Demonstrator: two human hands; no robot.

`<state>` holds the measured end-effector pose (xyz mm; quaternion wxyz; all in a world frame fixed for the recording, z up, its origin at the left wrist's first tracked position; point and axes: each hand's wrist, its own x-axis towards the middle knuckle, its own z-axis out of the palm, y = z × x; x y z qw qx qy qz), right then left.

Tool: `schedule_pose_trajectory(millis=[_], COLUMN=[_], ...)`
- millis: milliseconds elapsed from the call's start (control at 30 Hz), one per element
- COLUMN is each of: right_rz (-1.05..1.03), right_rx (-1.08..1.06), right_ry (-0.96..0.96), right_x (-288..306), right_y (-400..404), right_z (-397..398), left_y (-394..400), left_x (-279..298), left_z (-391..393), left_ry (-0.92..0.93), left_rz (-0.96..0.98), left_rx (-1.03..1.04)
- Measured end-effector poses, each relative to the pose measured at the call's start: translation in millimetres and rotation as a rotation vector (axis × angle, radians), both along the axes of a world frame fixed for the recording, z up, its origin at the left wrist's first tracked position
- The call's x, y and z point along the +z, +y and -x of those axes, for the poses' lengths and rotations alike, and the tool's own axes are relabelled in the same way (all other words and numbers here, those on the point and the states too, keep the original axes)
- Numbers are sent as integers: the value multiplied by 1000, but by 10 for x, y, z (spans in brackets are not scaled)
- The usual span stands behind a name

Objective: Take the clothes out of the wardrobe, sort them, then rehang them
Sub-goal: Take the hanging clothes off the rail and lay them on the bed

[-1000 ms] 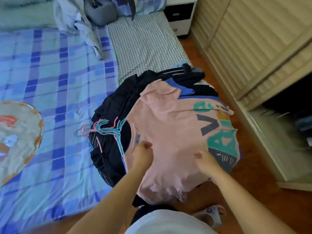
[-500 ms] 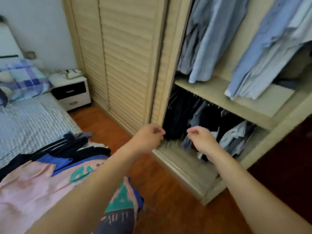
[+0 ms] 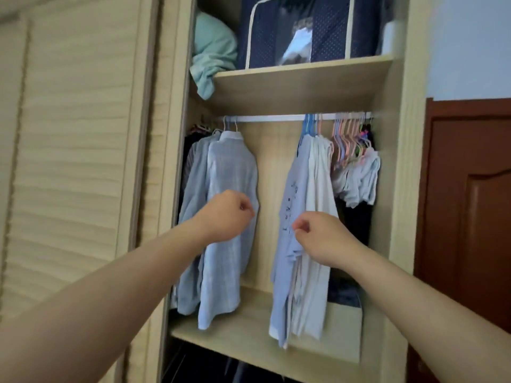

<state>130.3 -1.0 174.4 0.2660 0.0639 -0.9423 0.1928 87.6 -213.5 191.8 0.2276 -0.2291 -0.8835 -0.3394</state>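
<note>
The clothes are still hanging in the wardrobe [image 3: 398, 189]: light blue shirts [image 3: 229, 217] are hanging at the left of the rail [image 3: 276, 118], pale shirts [image 3: 307, 230] at the centre-right, and a bunched group of small white garments [image 3: 356, 178] on coloured hangers at the far right. Removal appears unfinished here; sorting and rehanging are judged outstanding. The left hand [image 3: 226, 217] and right hand [image 3: 320, 233] are hovering before the gap between the groups, fingers curled into loose fists and gripping nothing. On the upper shelf [image 3: 304, 78], a navy storage bag [image 3: 298, 29] is sitting beside a folded teal cloth [image 3: 213, 51]. Below, dark garments are showing only partly.
</note>
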Motion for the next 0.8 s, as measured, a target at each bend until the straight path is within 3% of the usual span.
schedule_pose_trajectory(millis=[200, 400, 567, 667, 800], right_rz=[-103, -138, -289, -433, -421], right_rx=[-91, -249, -492, -712, -983], right_ry=[97, 194, 247, 373, 514], right_x=[176, 498, 789, 1077, 1516], right_y=[-222, -477, -451, -317, -92], right_z=[1092, 2266, 2889, 3128, 3347], left_y=[-221, -662, -897, -993, -1070], left_x=[-86, 152, 349, 413, 653], left_z=[1171, 2536, 3503, 3991, 4333], left_ry=[127, 440, 607, 742, 937], left_rz=[108, 311, 398, 481, 505], left_rx=[-10, 116, 224, 279, 355])
